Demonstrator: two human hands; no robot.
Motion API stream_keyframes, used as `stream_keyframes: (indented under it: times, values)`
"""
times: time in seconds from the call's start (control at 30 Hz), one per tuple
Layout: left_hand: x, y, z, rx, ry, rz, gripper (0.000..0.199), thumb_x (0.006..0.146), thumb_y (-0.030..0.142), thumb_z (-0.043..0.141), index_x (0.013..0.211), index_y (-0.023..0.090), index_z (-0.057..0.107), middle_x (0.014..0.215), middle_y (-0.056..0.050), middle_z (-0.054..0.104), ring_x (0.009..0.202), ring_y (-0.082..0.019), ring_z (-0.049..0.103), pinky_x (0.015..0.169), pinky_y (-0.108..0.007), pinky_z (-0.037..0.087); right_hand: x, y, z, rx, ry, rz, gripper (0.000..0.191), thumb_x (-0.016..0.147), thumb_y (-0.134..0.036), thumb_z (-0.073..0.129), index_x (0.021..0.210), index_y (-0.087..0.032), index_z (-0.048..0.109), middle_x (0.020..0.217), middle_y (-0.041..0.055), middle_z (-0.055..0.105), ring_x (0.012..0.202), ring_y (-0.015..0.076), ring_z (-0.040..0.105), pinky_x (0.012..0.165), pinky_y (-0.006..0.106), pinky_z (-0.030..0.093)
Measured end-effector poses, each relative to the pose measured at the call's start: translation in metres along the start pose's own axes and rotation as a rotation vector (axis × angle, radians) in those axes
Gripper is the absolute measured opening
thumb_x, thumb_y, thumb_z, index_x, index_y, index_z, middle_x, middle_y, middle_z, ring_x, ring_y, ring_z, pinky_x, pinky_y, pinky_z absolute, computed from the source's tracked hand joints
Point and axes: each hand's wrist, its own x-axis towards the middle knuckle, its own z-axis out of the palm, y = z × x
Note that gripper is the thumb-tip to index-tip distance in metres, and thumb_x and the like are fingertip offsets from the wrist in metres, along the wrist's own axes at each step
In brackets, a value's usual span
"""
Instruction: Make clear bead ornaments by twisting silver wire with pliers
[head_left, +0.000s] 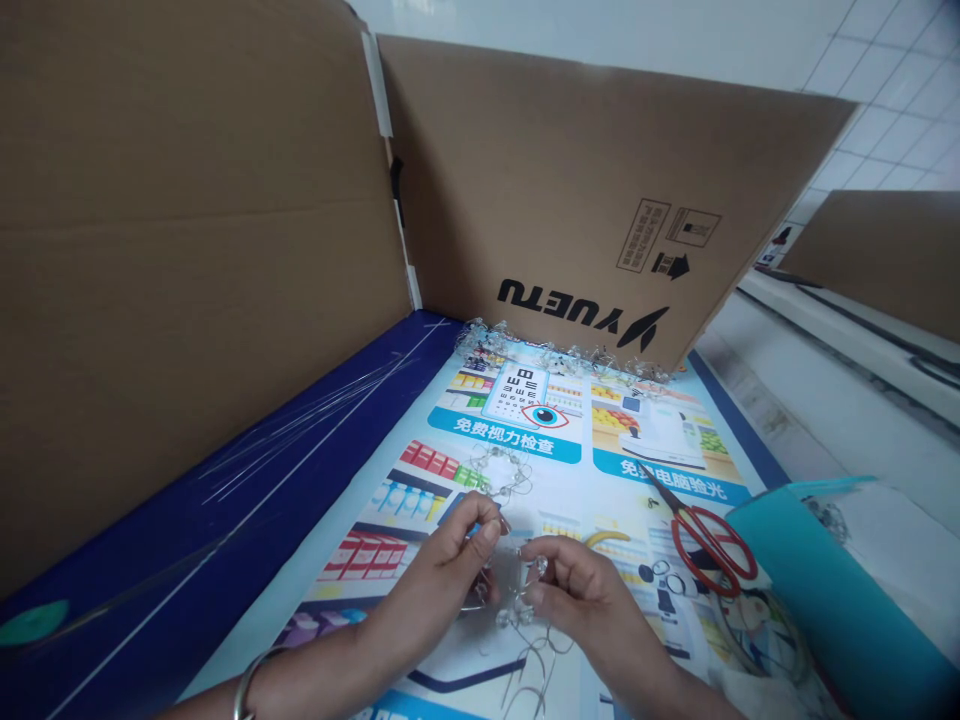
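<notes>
At lower centre of the frame, the left hand [439, 575] and right hand [581, 590] both pinch a clear beaded wire piece [517, 590] between fingertips and thumbs, its loose wires trailing downward. Just above, a ring of clear beads [499, 470] lies on a printed poster [330, 590]. Red-handled scissors [709, 545] sit right of the right hand, and more clear beadwork [562, 358] lines the poster's far edge.
</notes>
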Motion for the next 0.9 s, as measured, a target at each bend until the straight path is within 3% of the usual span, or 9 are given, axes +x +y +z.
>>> stream_keyframes:
  times: [0.1,0.27,0.53,0.9]
  values:
    - [0.0,-0.001,0.0,-0.055,0.001,0.005,0.027,0.085,0.047,0.046,0.083,0.021,0.043,0.076,0.001,0.055,0.053,-0.01,0.052,0.052,-0.022,0.038,0.0,-0.004,0.001,0.025,0.009,0.01,0.03,0.075,-0.032,0.064,0.103,-0.022,0.056,0.075,-0.0023,0.053,0.066,0.0098,0.046,0.061,0.023,0.037]
    - [0.002,-0.003,-0.001,-0.058,0.011,-0.005,0.025,0.088,0.045,0.043,0.087,0.02,0.045,0.058,0.002,0.054,0.054,-0.012,0.05,0.054,-0.022,0.037,-0.001,-0.01,0.003,0.066,0.007,0.01,0.033,0.074,-0.028,0.065,0.105,-0.023,0.053,0.077,-0.0021,0.054,0.068,0.0102,0.047,0.061,0.023,0.036]
    - [0.004,-0.004,0.0,-0.123,0.023,0.029,0.021,0.088,0.04,0.047,0.083,0.02,0.043,0.079,0.001,0.056,0.058,-0.009,0.051,0.056,-0.021,0.037,-0.001,-0.007,0.003,0.01,0.022,-0.066,0.046,0.071,-0.02,0.064,0.113,-0.023,0.047,0.084,-0.0011,0.053,0.071,0.0107,0.048,0.059,0.022,0.037]
    - [0.005,-0.008,0.001,-0.089,0.01,0.024,0.02,0.089,0.038,0.047,0.083,0.019,0.045,0.081,-0.002,0.058,0.061,-0.01,0.049,0.056,-0.022,0.037,-0.005,-0.01,0.007,-0.215,0.12,-0.107,0.048,0.069,-0.008,0.056,0.112,-0.027,0.051,0.078,-0.0038,0.052,0.07,0.0107,0.049,0.063,0.023,0.041]
